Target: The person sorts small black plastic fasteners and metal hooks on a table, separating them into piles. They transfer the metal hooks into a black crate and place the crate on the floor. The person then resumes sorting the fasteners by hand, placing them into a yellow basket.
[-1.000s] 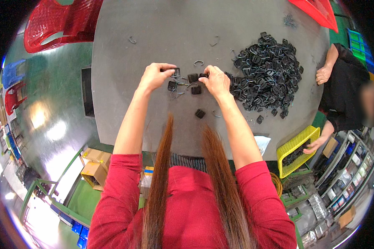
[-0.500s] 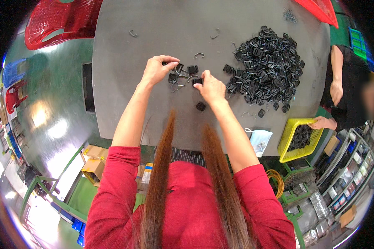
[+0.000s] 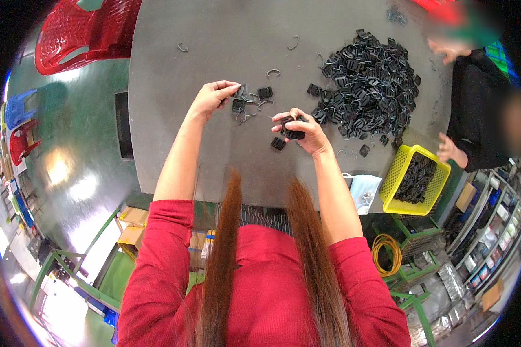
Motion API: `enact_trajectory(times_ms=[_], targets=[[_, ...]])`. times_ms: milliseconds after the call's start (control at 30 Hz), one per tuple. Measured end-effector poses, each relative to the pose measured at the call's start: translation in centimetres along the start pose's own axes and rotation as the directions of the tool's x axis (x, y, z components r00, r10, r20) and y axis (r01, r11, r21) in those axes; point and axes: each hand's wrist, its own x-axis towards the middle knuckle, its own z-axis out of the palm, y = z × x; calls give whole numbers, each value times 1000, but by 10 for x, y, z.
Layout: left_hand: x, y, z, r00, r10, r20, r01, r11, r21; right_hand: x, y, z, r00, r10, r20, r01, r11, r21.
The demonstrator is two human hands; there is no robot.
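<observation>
My left hand (image 3: 212,101) pinches a small black plastic buckle (image 3: 238,91) at its fingertips, over the left side of the table. My right hand (image 3: 308,133) is turned partly palm up, its fingers curled round black plastic buckles (image 3: 294,128); how many is hard to tell. Between the hands lie a few loose buckles (image 3: 265,92) and bent metal wire hooks (image 3: 249,99). One more buckle (image 3: 278,143) rests just below my right fingers. To the right spreads a large heap of black buckles with wire hooks (image 3: 367,87).
Single wire hooks (image 3: 273,73) are scattered over the grey table (image 3: 226,34). A blue face mask (image 3: 363,194) lies at the near edge. A yellow basket (image 3: 388,185) of black parts stands at the right, beside a co-worker in black (image 3: 480,110). A red chair (image 3: 87,34) is far left.
My right hand has lifted off the table and turned over, with buckles in its fingers. My left hand has shifted slightly left. The co-worker has let go of the yellow basket, which now sits less tilted.
</observation>
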Motion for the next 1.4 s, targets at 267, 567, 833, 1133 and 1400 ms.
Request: enact_trajectory(times_ms=[267,567,833,1133,1400], targets=[[-43,34,22,984,54,170,31,886,-463,0,-1,5,998,-58,36,55,995,78],[-52,17,201,701,682,-208,-673,730,121,-21,19,-32,942,-260,-214,335,647,685],[-91,8,422,369,812,452,-929,305,210,-199,-20,-124,556,-670,-492,826,510,239],[-84,22,396,424,902,79,-848,364,385,-300,-70,-256,-404,-591,-699,-200,802,-562],[-82,-109,190,648,619,-444,-55,619,783,-64,-22,-49,503,-843,190,149,-132,-980]])
